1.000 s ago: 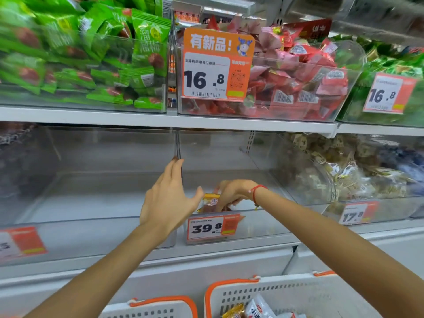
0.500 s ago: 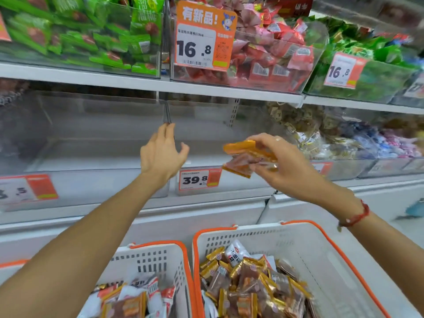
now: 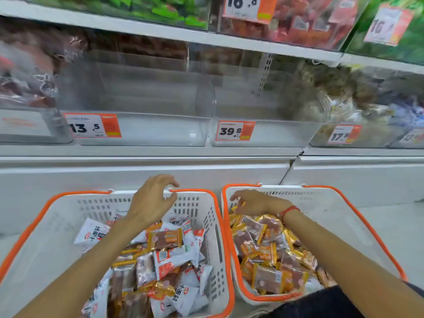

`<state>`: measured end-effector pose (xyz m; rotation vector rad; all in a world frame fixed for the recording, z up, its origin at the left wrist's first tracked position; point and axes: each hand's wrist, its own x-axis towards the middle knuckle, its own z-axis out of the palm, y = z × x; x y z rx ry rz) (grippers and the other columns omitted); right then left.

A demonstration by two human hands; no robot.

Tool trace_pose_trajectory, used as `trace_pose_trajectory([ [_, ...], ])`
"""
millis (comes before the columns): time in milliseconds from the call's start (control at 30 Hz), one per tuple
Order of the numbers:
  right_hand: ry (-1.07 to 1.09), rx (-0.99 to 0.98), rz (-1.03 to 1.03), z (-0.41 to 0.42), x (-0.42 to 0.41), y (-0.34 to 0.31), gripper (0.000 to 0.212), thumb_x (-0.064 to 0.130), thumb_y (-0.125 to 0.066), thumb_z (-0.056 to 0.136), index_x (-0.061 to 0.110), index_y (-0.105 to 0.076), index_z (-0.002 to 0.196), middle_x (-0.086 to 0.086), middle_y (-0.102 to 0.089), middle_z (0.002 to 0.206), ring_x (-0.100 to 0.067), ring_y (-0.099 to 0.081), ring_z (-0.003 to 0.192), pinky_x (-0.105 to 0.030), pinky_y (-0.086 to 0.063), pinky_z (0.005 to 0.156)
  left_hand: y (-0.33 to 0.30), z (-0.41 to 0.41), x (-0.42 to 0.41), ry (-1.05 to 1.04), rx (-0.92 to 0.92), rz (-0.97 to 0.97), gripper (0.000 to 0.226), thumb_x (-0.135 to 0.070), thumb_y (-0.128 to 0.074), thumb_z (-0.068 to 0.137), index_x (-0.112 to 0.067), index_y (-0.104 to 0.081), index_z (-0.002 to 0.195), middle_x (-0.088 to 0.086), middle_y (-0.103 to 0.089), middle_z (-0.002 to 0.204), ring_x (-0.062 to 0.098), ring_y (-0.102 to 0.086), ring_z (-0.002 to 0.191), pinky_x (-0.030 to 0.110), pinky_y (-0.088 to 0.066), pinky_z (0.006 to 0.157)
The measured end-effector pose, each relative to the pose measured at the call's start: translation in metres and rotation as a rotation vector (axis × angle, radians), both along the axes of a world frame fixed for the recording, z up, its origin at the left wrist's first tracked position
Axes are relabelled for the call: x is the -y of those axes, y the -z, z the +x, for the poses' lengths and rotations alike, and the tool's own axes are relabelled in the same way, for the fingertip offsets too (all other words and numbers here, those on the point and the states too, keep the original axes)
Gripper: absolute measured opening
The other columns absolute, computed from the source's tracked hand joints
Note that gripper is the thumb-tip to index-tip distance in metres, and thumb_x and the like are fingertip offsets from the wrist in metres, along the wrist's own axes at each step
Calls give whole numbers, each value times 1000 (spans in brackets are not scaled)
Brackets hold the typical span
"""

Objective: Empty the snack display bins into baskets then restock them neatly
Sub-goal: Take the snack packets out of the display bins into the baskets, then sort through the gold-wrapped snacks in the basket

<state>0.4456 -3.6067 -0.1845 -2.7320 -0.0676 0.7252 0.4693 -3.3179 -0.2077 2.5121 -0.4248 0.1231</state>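
White metal shelving [image 3: 146,161] spans the view, flat-fronted and smooth. On its middle tier sit two clear plastic bins with rounded corners: the left bin [image 3: 146,131] carries a 13.5 price tag [image 3: 91,125], the right bin [image 3: 270,134] a 39.8 tag [image 3: 235,130]; no packets visible in either. Below stand two white plastic baskets with slotted walls and orange rims. Left basket [image 3: 202,216] holds glossy white and brown-and-gold snack packets [image 3: 167,253], heaped loosely. Right basket [image 3: 325,210] holds smaller gold-edged brown packets [image 3: 266,260]. Left hand [image 3: 152,200] hovers over the left basket's far wall, fingers loosely curled and spread, holding nothing. Right hand [image 3: 251,203], a red cord at the wrist, reaches down into the right basket, fingers extended onto the packets; whether it grips one, cannot tell.
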Motion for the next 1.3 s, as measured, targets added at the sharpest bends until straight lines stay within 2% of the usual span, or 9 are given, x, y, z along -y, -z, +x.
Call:
trace_pose_trajectory([
  [267,-161,64,102,-47,-110,130,63,24,-51,97,16,-21,152,-8,-25,157,-27,-21,144,-37,-25,115,153,-64,-81,-41,-403,238,52,-25,-56,96,-35,-38,144,3,-33,156,22,-33,142,35,-33,113],
  [433,-101,27,-16,-44,-142,186,97,41,-57,92,19,15,153,-11,4,162,-29,-2,150,-48,-10,118,192,-73,-75,-3,-379,299,69,-16,-44,100,-33,-7,155,-3,-8,163,19,-13,150,32,-17,120],
  [600,-78,-135,-32,-24,-146,215,101,51,-59,89,30,17,152,-11,18,160,-36,13,147,-55,-1,116,199,-48,-52,22,-282,281,70,-24,-39,103,-34,14,148,-4,11,161,14,-5,149,38,-36,112],
  [700,-207,-151,-51,-22,-133,210,93,71,-49,84,42,8,151,-8,17,161,-32,13,148,-54,-1,117,204,-38,-54,-35,-272,332,62,-59,-18,96,-35,-25,152,-4,-18,161,22,-28,145,45,-37,110],
  [800,-328,-136,-115,-24,-125,200,100,94,-21,60,51,-5,149,-7,12,162,-29,12,148,-53,3,117,208,-38,-65,-42,-282,448,54,-59,-35,97,-38,-31,147,-7,-45,145,23,-38,136,42,-29,112],
  [900,-378,-168,-80,-36,-134,191,67,74,-46,83,53,-28,144,-5,-5,163,-29,3,149,-55,0,117,202,-45,-74,-103,-270,566,52,-54,-32,100,-37,-31,149,-7,-51,138,20,-40,132,36,-30,109],
  [1033,-352,-186,-27,-61,-151,187,66,73,-47,83,48,-35,143,-1,-16,161,-28,-10,147,-52,-6,116,201,-57,-81,-236,-314,280,44,-46,-36,102,-28,-52,139,-3,-59,131,20,-46,126,33,-38,102],
  [1167,-271,-331,24,-55,-155,178,59,75,-20,89,50,-43,137,-4,-30,157,-28,-19,145,-57,-3,115,182,-66,-89,-391,-387,-155,36,-37,-35,104,-15,-64,100,0,-64,89,23,-60,86,31,-41,65],
  [1300,-173,39,91,-26,-150,179,34,34,-39,101,20,-57,126,-6,-59,128,-27,-56,114,-42,-42,97,174,-63,-110,-634,-453,-437,59,-44,-29,101,2,-65,107,22,-67,98,37,-62,93,44,-46,76],
])
